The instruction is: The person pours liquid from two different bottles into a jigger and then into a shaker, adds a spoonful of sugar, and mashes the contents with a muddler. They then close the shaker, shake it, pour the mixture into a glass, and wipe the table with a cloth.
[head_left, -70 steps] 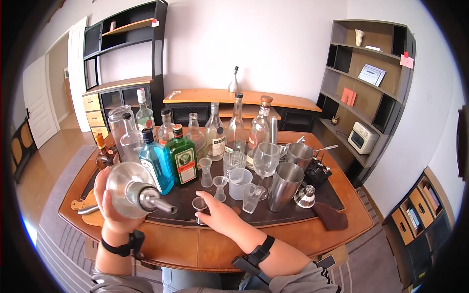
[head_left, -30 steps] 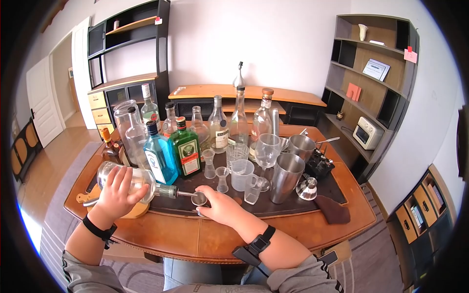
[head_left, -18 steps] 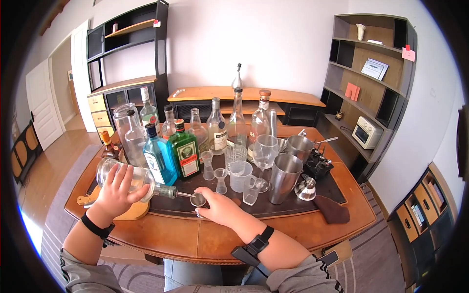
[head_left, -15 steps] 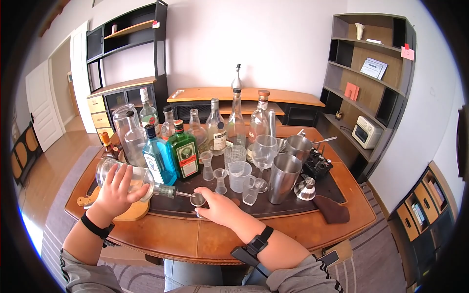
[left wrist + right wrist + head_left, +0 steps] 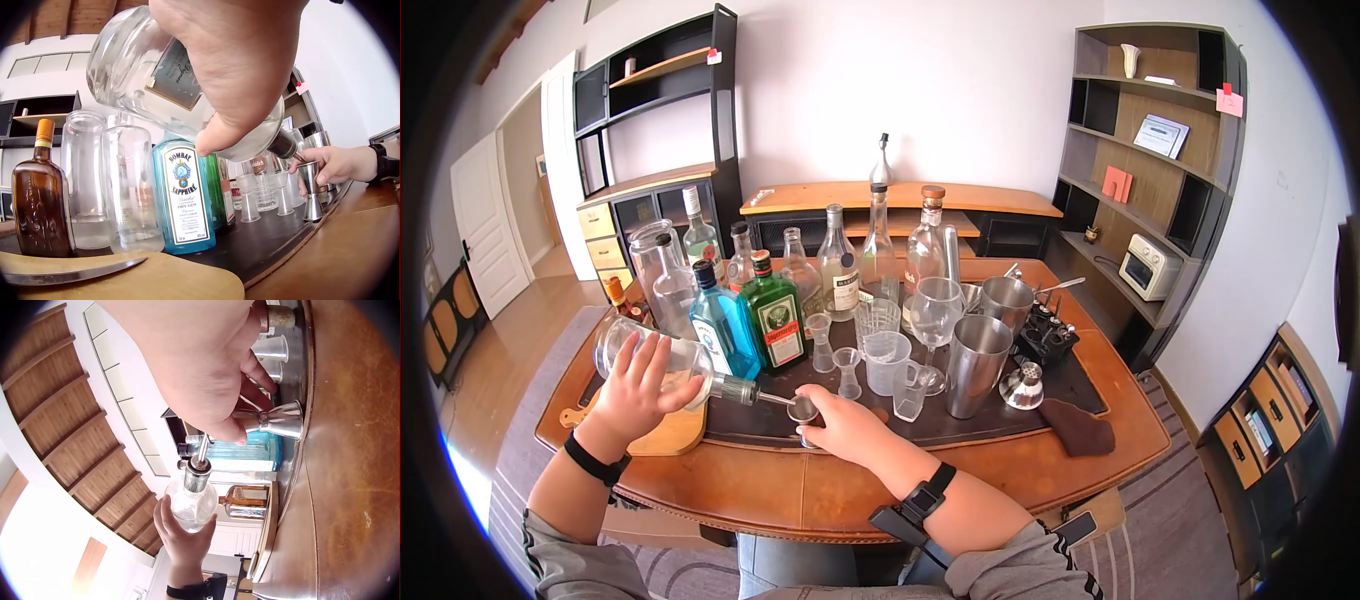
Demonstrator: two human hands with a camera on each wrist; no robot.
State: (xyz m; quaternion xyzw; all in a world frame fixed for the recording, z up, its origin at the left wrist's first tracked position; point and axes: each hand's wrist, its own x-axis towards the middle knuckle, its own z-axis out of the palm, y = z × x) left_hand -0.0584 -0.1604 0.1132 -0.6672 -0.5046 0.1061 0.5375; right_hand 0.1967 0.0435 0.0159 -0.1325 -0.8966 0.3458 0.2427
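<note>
Steel jigger (image 5: 802, 409), fill unclear, is pinched by the right hand (image 5: 848, 426); the left hand (image 5: 636, 396) grips 1 tilted, half-hidden bottle (image 5: 613, 342).

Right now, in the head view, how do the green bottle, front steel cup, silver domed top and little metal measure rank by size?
Largest: green bottle and front steel cup, too alike to rank
Then: silver domed top
Smallest: metal measure, partly covered by right hand

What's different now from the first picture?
The left hand has swung the clear bottle onto its side, bringing its metal spout rightward to the rim of the little metal cup. The right hand still holds the cup. The blue bottle and green bottle stayed put.
</note>
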